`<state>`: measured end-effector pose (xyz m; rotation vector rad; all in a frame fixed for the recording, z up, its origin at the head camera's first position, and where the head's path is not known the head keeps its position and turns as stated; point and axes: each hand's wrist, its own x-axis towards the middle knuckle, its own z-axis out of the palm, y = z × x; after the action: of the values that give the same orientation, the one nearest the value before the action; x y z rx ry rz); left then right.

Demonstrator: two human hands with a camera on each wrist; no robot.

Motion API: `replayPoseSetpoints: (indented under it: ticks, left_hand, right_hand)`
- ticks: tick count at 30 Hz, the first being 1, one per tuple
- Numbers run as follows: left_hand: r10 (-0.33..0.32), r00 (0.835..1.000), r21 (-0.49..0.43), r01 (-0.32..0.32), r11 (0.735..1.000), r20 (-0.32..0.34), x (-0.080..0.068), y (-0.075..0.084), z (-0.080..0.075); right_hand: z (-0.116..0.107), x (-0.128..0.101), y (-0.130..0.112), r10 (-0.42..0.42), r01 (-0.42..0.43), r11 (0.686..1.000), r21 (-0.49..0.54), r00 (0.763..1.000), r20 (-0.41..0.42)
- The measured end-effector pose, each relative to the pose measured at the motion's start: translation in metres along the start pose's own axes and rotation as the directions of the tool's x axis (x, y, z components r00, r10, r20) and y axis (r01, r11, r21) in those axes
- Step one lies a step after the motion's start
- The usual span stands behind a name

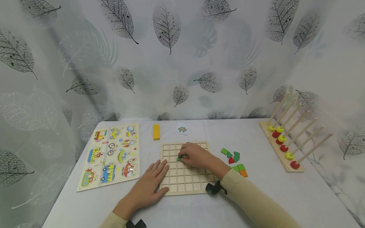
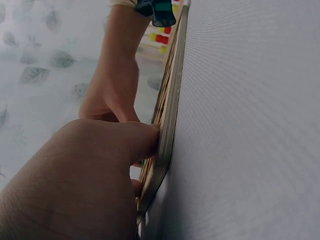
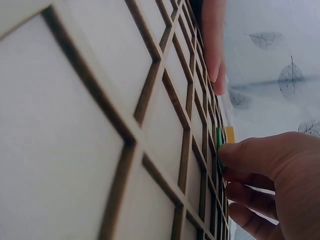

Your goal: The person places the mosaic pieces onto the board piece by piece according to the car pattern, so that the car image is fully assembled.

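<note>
Wooden and almost wholly bare, the grid board (image 1: 185,177) is lying near the front edge of the desk (image 1: 285,196), and you are steadying it with your left hand (image 1: 148,186), fingers straight and flat, their tips resting on the board's left rim (the left wrist view shows a fingertip pressed against that edge). Your right hand (image 1: 196,156) is reaching across the board from the right, fingers curled, pinching a green piece (image 1: 179,158) and setting it down on a cell in the upper left part of the grid. From the right wrist view you are holding that piece at its edge, just at the surface; whether it is already seated I cannot tell.

By my reading you are only beginning: no other cell visibly holds a piece, so nearly the whole grid is waiting. Just beside the board's right edge, the loose pieces (image 1: 235,160) are lying in a small scatter, mostly green with a red and an orange one. Farther back, near the far edge, a yellow block (image 1: 156,131) and a small picture card (image 1: 182,128) are sitting untouched.
</note>
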<state>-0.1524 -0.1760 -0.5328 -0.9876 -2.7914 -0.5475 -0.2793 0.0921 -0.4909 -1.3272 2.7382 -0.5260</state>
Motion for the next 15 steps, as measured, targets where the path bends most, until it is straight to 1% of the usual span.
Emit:
replayPoseSetpoints:
  ticks: [6,9,11,12,15]
  left_hand:
    - [-0.002,1.000,0.009,0.002,1.000,0.007,0.002,-0.001,-0.002]
    - [-0.014,1.000,-0.011,0.014,1.000,0.023,0.002,-0.001,-0.003]
    - [-0.023,0.999,-0.015,0.023,1.000,0.034,0.001,0.000,-0.003]
    - [-0.026,0.999,-0.017,0.027,0.999,0.038,0.001,0.000,-0.003]
    - [-0.026,0.999,-0.017,0.027,0.999,0.043,0.000,0.001,-0.002]
  right_hand:
    - [-0.004,0.002,0.001,-0.024,0.024,0.999,-0.024,1.000,-0.001]
    - [-0.003,0.002,0.002,-0.048,0.048,0.998,-0.033,0.999,-0.010]
    - [-0.002,0.001,0.003,-0.046,0.046,0.998,-0.042,0.999,-0.014]
    - [-0.003,0.000,0.003,-0.040,0.040,0.998,-0.046,0.999,-0.017]
    - [-0.008,-0.008,0.002,0.016,-0.017,0.999,-0.028,0.999,-0.027]
